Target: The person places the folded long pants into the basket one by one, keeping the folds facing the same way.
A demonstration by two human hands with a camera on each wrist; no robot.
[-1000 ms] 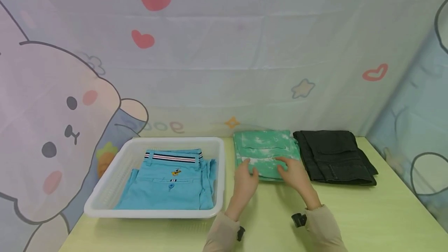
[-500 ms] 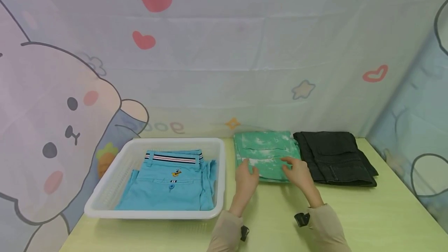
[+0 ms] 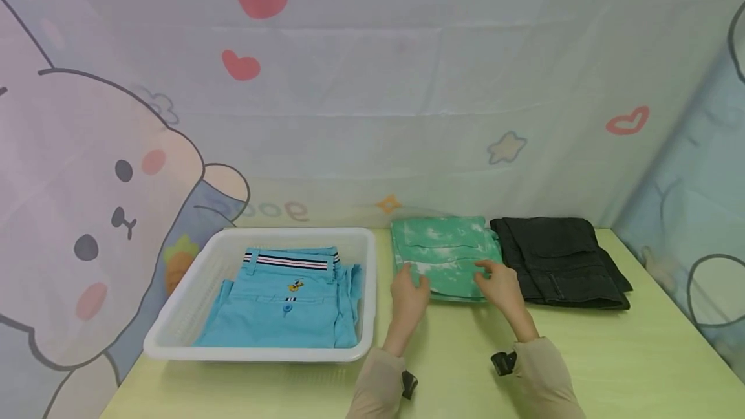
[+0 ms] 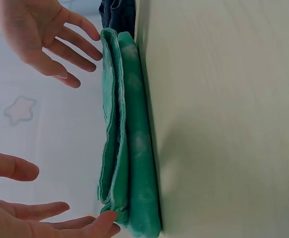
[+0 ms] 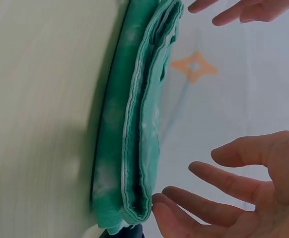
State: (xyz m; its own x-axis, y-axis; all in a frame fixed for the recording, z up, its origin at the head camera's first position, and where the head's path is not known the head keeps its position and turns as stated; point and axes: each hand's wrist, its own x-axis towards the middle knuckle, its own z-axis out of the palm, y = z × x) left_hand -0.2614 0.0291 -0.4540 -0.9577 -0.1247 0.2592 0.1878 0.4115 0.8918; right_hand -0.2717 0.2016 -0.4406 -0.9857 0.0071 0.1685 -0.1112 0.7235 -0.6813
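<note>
A folded green garment with white mottling (image 3: 448,247) lies on the table in front of me, stacked in layers with its folded edge facing me. My left hand (image 3: 409,299) is at its near left corner, fingers relaxed; in the left wrist view its fingertips (image 4: 107,218) touch or nearly touch the cloth. My right hand (image 3: 503,290) hovers by the near right corner, fingers loosely bent and spread. In the right wrist view one fingertip (image 5: 159,199) is at the cloth's edge; contact is hard to tell. Neither hand grips anything.
Left of the hands stands a white plastic basket (image 3: 152,341) with folded light blue trousers (image 3: 285,322) in it. Folded black trousers (image 3: 559,264) lie right beside the green garment. A printed cloth backdrop (image 3: 372,83) hangs behind the yellow-green table (image 3: 628,367).
My right hand has shifted a little to the right across the green garment toward its right edge. The left hand stays almost where it was, and the garments have not visibly moved.
</note>
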